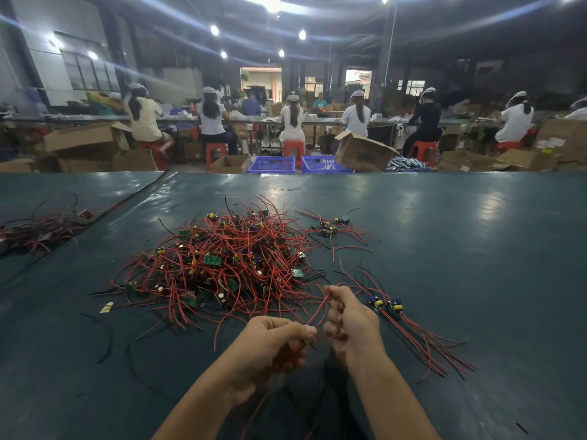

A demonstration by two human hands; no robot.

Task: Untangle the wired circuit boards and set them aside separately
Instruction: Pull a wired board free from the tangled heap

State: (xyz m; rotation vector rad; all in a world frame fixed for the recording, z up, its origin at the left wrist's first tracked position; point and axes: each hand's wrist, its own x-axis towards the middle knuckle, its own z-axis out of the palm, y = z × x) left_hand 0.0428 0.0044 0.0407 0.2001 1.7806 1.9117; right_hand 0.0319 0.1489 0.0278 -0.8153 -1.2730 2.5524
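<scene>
A big tangled heap of small circuit boards with red and black wires (222, 265) lies in the middle of the dark green table (460, 249). My left hand (273, 344) grips a small board with its wires just in front of the heap. My right hand (349, 322) pinches a red wire (319, 309) that runs from the left hand up toward the heap. To the right of my right hand lie two separated boards with yellow parts (386, 304), their wires trailing toward me. A few more separated boards (332, 225) lie at the far right of the heap.
Another bundle of wires and boards (41, 230) lies at the table's left edge. A small yellow scrap (106, 307) and loose black wires (108, 338) lie left of my arms. Beyond the table's far edge stand cardboard boxes, blue crates (271, 164) and seated workers at benches.
</scene>
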